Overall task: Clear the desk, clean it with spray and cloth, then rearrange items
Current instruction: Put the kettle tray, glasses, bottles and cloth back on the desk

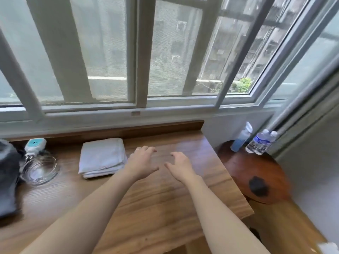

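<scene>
Two bare arms reach out over the desk [165, 204]. Left hand [142, 163] and right hand [180, 165] are side by side above the wood, near each other. Their fingers are loose and a bit bent, and they hold nothing. I cannot tell if they touch the wood. Just left of the left hand lies a folded white cloth [102, 157]. Farther left sits a glass bowl [39, 170], with a small white plug [34, 145] behind it. On a round table [256, 173] to the right stand a spray bottle [241, 137] and two water bottles [261, 143].
</scene>
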`<state>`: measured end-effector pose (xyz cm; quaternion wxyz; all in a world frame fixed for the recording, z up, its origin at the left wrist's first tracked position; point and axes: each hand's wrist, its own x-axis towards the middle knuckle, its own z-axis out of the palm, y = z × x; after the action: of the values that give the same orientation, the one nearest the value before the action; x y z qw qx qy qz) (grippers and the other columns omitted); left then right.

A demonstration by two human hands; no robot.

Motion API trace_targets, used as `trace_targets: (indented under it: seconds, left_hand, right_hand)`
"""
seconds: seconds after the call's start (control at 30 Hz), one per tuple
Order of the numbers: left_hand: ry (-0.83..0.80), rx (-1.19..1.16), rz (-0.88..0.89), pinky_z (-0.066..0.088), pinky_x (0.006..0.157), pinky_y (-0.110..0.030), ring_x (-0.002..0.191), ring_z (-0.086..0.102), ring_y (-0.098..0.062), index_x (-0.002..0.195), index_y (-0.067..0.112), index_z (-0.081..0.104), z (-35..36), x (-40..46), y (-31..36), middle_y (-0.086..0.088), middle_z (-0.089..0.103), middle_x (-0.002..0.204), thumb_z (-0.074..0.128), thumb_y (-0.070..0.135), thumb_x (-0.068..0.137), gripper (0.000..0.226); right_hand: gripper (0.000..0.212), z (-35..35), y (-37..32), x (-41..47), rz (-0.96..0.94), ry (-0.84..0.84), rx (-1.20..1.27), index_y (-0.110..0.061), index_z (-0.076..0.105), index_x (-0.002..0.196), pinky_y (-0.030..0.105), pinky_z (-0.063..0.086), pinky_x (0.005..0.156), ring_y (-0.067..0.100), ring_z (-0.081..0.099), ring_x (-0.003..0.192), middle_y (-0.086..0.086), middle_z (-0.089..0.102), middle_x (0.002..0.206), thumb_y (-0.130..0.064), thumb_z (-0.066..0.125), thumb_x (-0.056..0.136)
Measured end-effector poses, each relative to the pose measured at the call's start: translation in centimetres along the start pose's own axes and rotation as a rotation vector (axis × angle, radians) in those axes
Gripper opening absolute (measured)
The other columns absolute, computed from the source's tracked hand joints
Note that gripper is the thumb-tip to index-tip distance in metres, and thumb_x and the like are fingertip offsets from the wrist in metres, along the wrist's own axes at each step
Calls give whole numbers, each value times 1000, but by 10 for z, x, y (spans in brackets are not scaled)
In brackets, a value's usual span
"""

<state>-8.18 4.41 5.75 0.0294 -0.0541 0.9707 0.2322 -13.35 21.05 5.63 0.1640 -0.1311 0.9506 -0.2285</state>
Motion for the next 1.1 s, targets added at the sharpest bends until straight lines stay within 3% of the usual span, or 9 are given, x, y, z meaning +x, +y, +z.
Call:
trace_targets:
  seconds: [0.3, 0.5, 1.1]
  left_hand:
    - [-22, -36, 33, 38, 108, -41, 134, 38, -24, 141, 23, 43, 76, 51, 138, -1, 47, 142, 72, 47, 80, 72]
    - [-40, -59, 37, 40, 106, -41, 134, 38, -24, 141, 22, 43, 115, 80, 208, 0, 48, 142, 73, 48, 78, 74]
    - [-195, -70, 147, 42, 104, -38, 128, 44, -23, 141, 24, 43, 173, 195, 304, -1, 51, 138, 67, 45, 78, 70]
  right_hand:
    - [59, -74, 145, 1, 88, 12, -10, -16, 45, 148, 41, 38, 113, 24, 44, 138, 4, 46, 151, -39, 60, 96]
    - [57, -116, 221, 5, 113, 25, -47, -16, 47, 146, 37, 39, 110, 26, 45, 134, 6, 49, 143, -42, 60, 96]
    - [56, -165, 333, 53, 327, 138, 115, -22, 46, 147, 38, 42, 110, 23, 48, 133, 1, 49, 147, -44, 59, 97]
